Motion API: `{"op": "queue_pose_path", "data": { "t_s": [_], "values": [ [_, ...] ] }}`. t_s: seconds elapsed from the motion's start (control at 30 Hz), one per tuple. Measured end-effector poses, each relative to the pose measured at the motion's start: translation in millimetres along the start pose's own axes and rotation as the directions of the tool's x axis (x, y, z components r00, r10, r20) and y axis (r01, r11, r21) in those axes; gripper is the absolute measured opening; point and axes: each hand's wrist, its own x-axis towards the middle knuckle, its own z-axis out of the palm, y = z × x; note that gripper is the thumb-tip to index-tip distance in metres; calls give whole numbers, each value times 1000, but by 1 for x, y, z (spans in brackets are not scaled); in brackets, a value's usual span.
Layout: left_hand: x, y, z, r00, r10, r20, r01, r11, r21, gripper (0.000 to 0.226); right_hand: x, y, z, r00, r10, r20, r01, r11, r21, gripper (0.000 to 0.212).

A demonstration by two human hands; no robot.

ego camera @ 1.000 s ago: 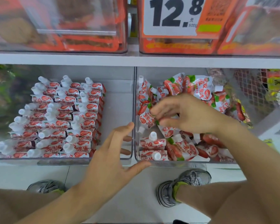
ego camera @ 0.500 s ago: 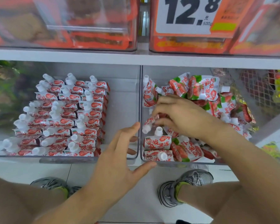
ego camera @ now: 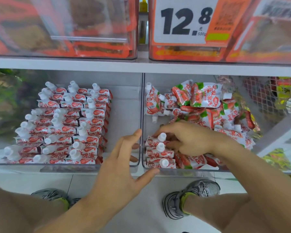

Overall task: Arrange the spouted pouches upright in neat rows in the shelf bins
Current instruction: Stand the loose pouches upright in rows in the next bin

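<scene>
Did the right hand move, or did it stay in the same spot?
Yes. The right hand has come down toward the right bin's front wall, from the jumbled pile to the upright pouches there.

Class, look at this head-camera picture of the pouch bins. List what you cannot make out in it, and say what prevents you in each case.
- Head view: right hand's fingertips, tucked among the front pouches; its grip is unclear.
- Left hand's fingertips, blurred behind the clear bin wall.
- Price sign: small print too small, top cut off by the frame edge.
- Upper bins' contents: blurred by glare.
</scene>
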Motion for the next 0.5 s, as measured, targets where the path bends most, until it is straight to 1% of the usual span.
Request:
{"op": "queue_pose_path", "data": {
  "t_s": [0.07,0.17,0.23,0.3,0.37,0.43,0.5],
  "values": [
    [1,0,0,1000,4,-6,-4,1000,-4,87,-1,-1,-2,1000,7,17,-7,1000,22,26],
    [1,0,1,1000,19,-14,-19,1000,4,87,2,-1,-2,999,17,29,-16,1000,-20,21],
    [1,-1,2,1000,21,-19,-21,1000,1,86,2,-1,-2,999,7,42,-5,999,-43,26],
    [0,-2,2,999,19,-27,-19,1000,-15,86,0,-2,-2,999,-33,-3,33,994,-104,30],
    [1,-3,2,999,28,-37,-28,1000,-6,86,-1,-7,-1,998,-54,-11,53,994,-99,33],
    [0,-2,3,999,24,-36,-24,1000,5,86,0,-14,-4,999,-28,42,31,996,-79,37],
    [0,0,1,1000,11,-25,-11,1000,-4,86,-4,-18,-13,995,3,104,6,997,-79,48]
  ]
}}
